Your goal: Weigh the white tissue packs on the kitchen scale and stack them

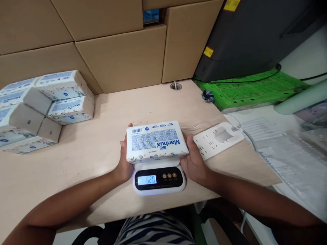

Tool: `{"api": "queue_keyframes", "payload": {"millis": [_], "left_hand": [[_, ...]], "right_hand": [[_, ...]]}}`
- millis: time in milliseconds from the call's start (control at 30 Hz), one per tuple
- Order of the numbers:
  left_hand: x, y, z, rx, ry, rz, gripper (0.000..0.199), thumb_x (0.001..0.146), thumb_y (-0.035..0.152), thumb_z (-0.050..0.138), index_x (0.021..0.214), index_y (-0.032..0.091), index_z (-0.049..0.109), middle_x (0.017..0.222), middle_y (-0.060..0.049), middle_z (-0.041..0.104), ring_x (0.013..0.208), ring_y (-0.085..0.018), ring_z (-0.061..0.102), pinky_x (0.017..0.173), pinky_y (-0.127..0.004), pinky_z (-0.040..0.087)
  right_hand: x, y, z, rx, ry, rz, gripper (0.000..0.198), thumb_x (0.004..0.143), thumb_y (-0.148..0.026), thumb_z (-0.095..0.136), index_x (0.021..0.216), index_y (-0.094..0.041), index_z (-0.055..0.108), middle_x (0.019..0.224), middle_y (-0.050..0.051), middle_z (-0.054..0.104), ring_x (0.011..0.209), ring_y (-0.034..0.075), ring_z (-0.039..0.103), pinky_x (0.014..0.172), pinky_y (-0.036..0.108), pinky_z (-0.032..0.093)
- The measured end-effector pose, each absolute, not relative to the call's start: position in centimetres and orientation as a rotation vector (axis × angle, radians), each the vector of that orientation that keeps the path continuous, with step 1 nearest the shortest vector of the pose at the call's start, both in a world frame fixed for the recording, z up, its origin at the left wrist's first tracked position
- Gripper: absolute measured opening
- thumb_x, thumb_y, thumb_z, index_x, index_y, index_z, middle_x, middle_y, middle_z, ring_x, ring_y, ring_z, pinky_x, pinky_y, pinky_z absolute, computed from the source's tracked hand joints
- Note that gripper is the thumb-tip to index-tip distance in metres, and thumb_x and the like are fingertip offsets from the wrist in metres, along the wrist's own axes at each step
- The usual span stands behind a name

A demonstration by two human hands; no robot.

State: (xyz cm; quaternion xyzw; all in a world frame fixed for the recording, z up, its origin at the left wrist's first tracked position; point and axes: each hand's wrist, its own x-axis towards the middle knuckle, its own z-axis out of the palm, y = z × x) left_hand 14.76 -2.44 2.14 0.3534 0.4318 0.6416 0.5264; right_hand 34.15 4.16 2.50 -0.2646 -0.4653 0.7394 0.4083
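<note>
Left hand (124, 165): fingers pressed on the left end of tissue pack (156, 141).
Right hand (194, 162): grips its right end.
Scale (158, 178): under pack, display lit.

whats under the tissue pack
A white scale, display lit. The tissue pack covers its platform, so contact there is hidden. The left hand and right hand grip its ends.

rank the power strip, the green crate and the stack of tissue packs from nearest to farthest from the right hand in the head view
1. power strip: white, on the table just right of the right hand, almost touching it.
2. green crate: farther back and to the right, past the table edge.
3. stack of tissue packs: far across at the table's left side, beyond the held tissue pack.
</note>
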Motion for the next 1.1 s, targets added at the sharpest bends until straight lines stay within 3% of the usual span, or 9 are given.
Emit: {"api": "queue_keyframes", "payload": {"millis": [200,300,467,700,933,1100], "left_hand": [[14.5,-1.4,1.8,0.875,1.094,1.618,0.088,0.101,0.086,0.034,0.174,0.038,0.026,0.178,-0.003,0.041,0.170,-0.034,0.027,0.138,-0.055,0.027],[14.3,-1.5,1.6,0.901,1.174,1.686,0.088,0.101,0.085,0.034,0.175,0.039,0.022,0.184,0.001,0.028,0.172,-0.033,0.019,0.140,-0.053,0.025],[14.1,-1.9,1.5,0.969,1.087,1.621,0.097,0.098,0.089,0.033,0.177,0.038,0.009,0.184,-0.003,0.029,0.171,-0.036,0.021,0.139,-0.058,0.024],[13.4,-0.4,2.8,0.838,1.264,1.691,0.098,0.102,0.084,0.021,0.178,0.024,0.008,0.188,-0.006,0.007,0.173,-0.032,0.011,0.141,-0.049,0.018],[13.8,0.3,3.2,0.722,1.330,1.736,0.087,0.107,0.072,0.008,0.177,0.022,0.011,0.188,-0.004,0.006,0.173,-0.020,0.009,0.140,-0.039,0.015],[14.1,0.0,3.2,0.711,1.411,1.762,0.083,0.108,0.067,0.005,0.177,0.023,0.013,0.188,-0.004,0.006,0.173,-0.017,0.009,0.139,-0.038,0.018]], "right_hand": [[33.9,4.3,2.7,-0.689,-1.209,1.714,0.083,0.098,-0.088,0.034,0.168,-0.043,0.039,0.169,-0.002,0.055,0.165,0.030,0.038,0.133,0.063,0.036],[33.6,4.7,3.0,-0.688,-1.181,1.766,0.081,0.100,-0.085,0.034,0.165,-0.038,0.047,0.162,0.001,0.063,0.160,0.032,0.047,0.130,0.064,0.039],[33.4,5.4,3.1,-0.724,-1.034,1.854,0.084,0.096,-0.088,0.039,0.156,-0.033,0.059,0.153,0.005,0.071,0.154,0.036,0.054,0.125,0.065,0.046],[34.0,5.4,2.8,-0.769,-0.958,1.815,0.092,0.092,-0.092,0.043,0.167,-0.038,0.040,0.175,0.000,0.046,0.163,0.030,0.043,0.130,0.061,0.042],[33.5,6.6,3.2,-0.870,-0.957,1.598,0.091,0.099,-0.086,0.027,0.169,-0.029,0.038,0.183,0.001,0.030,0.170,0.019,0.027,0.140,0.043,0.017],[33.5,7.1,2.9,-0.846,-0.996,1.563,0.098,0.095,-0.091,0.024,0.171,-0.029,0.033,0.186,0.002,0.021,0.171,0.017,0.019,0.140,0.041,0.016]]}}
